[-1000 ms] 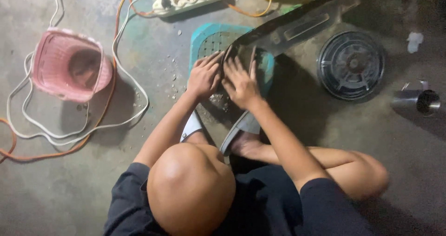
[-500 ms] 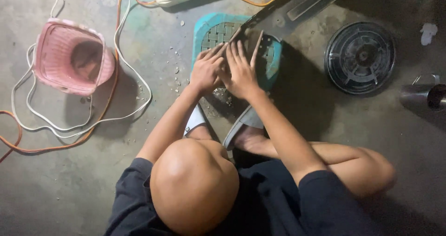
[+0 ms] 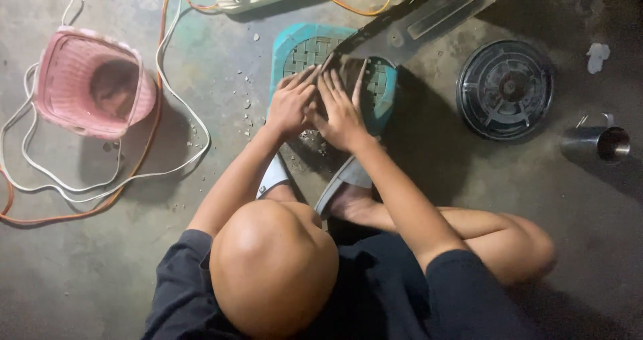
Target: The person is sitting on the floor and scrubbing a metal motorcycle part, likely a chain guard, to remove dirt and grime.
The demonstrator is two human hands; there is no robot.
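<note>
Both hands down on the teal stool, working something small at its near edge.

Left hand (image 3: 289, 106) and right hand (image 3: 343, 112) side by side, touching, fingers (image 3: 335, 86) stretched flat and spread, not curled round anything visible. Teal lattice stool (image 3: 305, 45) sits under and just beyond the fingertips; pale crumbs (image 3: 311, 139) lie below the palms, more scattered left of the left hand. What's pressed under the palms: cannot tell. Looks like a press/crush step, mid-way. Next move likely needs palms lifted to check the bits. Pink basket (image 3: 87, 82) well left, black round grille (image 3: 506, 89) right of the right hand, steel cup (image 3: 596, 142) further right.
</note>
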